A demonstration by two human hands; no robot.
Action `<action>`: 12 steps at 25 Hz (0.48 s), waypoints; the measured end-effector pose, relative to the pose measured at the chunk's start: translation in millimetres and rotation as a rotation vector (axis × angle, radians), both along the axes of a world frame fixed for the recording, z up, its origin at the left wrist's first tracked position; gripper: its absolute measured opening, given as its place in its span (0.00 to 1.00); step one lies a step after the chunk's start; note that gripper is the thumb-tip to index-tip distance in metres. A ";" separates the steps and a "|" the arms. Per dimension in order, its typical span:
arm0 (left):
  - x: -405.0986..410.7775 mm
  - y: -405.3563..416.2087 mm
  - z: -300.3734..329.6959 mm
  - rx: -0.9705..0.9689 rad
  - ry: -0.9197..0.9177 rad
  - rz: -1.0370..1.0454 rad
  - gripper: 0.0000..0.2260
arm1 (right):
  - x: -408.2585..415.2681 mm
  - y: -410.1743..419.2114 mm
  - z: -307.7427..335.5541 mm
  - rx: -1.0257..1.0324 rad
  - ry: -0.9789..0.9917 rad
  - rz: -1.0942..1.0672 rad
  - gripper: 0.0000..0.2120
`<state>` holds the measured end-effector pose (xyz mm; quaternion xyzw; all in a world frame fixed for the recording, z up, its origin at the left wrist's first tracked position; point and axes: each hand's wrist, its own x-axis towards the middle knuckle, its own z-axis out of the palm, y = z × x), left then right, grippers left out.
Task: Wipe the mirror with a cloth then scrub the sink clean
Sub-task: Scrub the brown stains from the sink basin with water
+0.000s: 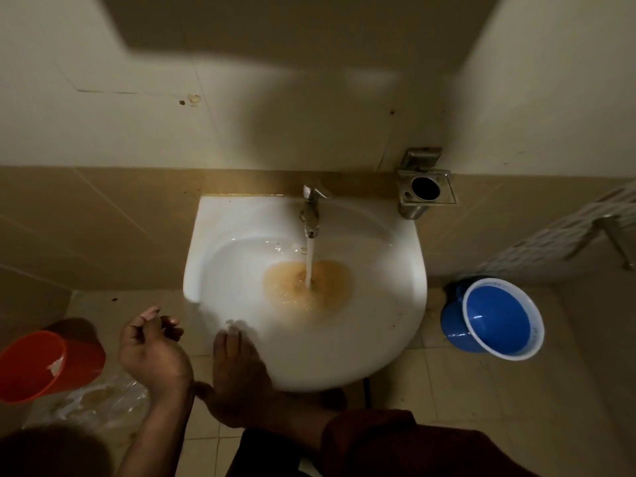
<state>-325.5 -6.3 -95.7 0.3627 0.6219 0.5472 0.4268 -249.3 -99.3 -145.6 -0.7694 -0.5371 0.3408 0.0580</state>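
Observation:
A white wall-hung sink (220,235) fills the middle of the head view. Its chrome tap (312,211) runs, and the stream falls into a brownish pool (306,287) around the drain. My right hand (237,370) lies flat with straight fingers on the sink's front left rim, fingertips reaching into the basin. My left hand (153,349) hovers left of the sink, palm up, fingers loosely curled, holding nothing. No cloth and no mirror are in view.
An orange bucket (38,364) stands on the floor at the left beside a crumpled clear plastic bag (103,401). A blue bucket (495,320) sits right of the sink. A metal holder (425,191) is fixed to the wall behind the sink's right corner.

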 end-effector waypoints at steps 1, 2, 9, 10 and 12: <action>1.6 1.0 0.1 0.011 -0.008 -0.011 0.11 | 13.3 -14.9 -0.4 0.043 -0.012 0.055 0.44; 1.0 2.4 -0.7 0.019 -0.010 -0.014 0.11 | 30.0 -37.7 3.1 0.078 -0.005 0.140 0.43; 8.1 -5.4 -3.0 -0.001 -0.004 0.003 0.11 | 308.6 -101.8 -2.5 0.111 -0.497 0.596 0.33; 11.4 -7.5 -3.4 -0.011 -0.002 -0.011 0.11 | 341.3 -88.2 -11.7 0.108 -0.592 0.655 0.30; 17.7 -11.5 -3.3 -0.020 0.003 -0.026 0.10 | 366.2 -54.5 -23.5 0.007 -0.701 0.724 0.25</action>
